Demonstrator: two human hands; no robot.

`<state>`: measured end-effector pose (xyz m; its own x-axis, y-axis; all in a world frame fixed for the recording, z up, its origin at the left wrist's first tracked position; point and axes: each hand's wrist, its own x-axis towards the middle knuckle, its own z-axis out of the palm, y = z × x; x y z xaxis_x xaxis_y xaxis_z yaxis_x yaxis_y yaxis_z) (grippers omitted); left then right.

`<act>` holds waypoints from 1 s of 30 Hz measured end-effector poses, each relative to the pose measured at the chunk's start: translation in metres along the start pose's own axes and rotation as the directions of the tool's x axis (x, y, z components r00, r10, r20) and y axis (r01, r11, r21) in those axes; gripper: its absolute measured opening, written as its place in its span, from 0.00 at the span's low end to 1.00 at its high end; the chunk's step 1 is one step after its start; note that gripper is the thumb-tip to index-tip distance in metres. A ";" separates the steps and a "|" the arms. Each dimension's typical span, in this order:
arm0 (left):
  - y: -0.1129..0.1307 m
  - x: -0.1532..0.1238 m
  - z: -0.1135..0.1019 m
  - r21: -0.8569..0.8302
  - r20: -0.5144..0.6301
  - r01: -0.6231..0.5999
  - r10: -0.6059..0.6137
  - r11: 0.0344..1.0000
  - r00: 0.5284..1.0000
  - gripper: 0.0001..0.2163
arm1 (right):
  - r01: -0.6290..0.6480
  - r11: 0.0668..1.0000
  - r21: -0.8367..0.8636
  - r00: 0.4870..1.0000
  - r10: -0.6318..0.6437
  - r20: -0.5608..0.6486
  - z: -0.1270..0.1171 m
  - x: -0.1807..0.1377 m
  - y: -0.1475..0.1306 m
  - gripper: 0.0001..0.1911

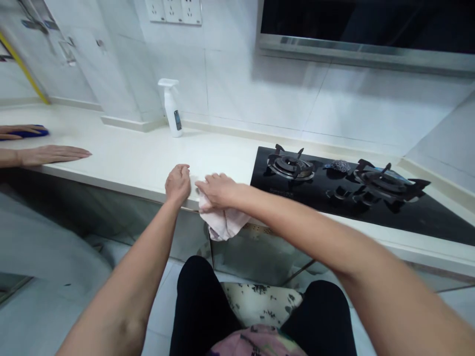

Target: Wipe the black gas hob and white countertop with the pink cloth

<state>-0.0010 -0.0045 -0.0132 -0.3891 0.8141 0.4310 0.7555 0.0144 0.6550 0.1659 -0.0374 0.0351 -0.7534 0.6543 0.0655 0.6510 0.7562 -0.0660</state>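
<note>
Near the front edge of the white countertop, my right hand is closed on a pale pink cloth. The cloth hangs down over the counter edge in front of the cabinet. Just to its left, my left hand rests on the counter with its fingers curled in. Whether anything lies inside those fingers is hidden from me. A small gap separates the two hands.
A white spray bottle stands against the wall. To the right lies a black gas hob with two burners and a metal scourer. At the left, a co-worker's hands rest on the counter, one on a blue cloth.
</note>
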 end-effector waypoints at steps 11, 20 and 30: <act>-0.006 0.009 0.003 0.149 0.089 0.063 -0.077 0.987 0.993 0.17 | -0.075 0.980 -0.182 0.932 0.003 -0.363 0.048 -0.046 -0.022 0.26; -0.005 0.009 0.003 0.209 0.091 0.024 -0.044 0.978 0.995 0.18 | -0.093 0.984 -0.150 0.812 -0.012 -0.584 0.077 -0.176 0.046 0.28; 0.002 0.000 0.001 0.232 0.116 -0.042 0.015 0.972 0.993 0.18 | -0.303 0.900 -0.314 0.776 0.042 -0.629 0.090 -0.403 0.153 0.29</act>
<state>0.0012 -0.0042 -0.0119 -0.3143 0.8760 0.3659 0.8725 0.1147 0.4749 0.5608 -0.1865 -0.0909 -0.4991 0.5446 0.6740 0.8432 0.4845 0.2329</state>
